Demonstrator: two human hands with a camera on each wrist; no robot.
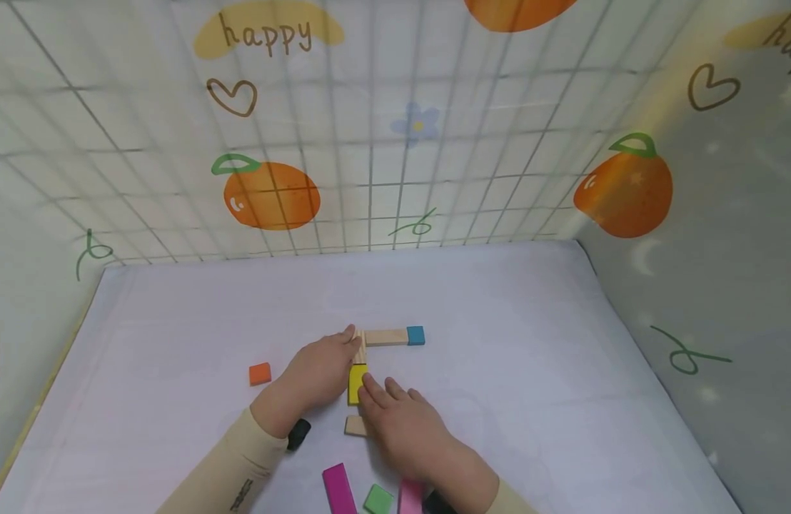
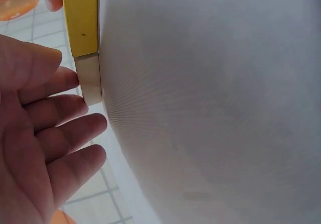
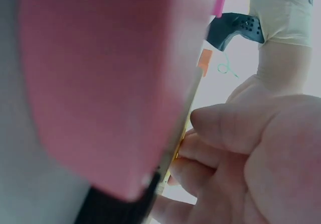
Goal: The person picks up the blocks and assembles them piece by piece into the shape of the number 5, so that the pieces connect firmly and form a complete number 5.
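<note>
A yellow block (image 1: 355, 385) lies lengthwise on the white surface, its far end against a plain wooden block (image 1: 361, 355). From that block's far end another wooden block (image 1: 387, 338) runs right to a blue block (image 1: 415, 335). My left hand (image 1: 317, 370) is along the left side of the row, its loosely bent fingers at the plain wooden block (image 2: 90, 78) and the thumb near the yellow block (image 2: 82, 23). Straight fingers of my right hand (image 1: 405, 428) touch the yellow block's right side. Under that hand, a shorter wooden piece (image 1: 355, 426) is partly hidden.
An orange block (image 1: 260, 373) lies to the left. Toward the near edge are a magenta block (image 1: 340, 489), a green block (image 1: 378, 500) and a pink block (image 1: 410, 497). A fruit-patterned curtain (image 1: 485, 178) stands behind the surface. A dark strap (image 3: 234, 29) circles the left wrist.
</note>
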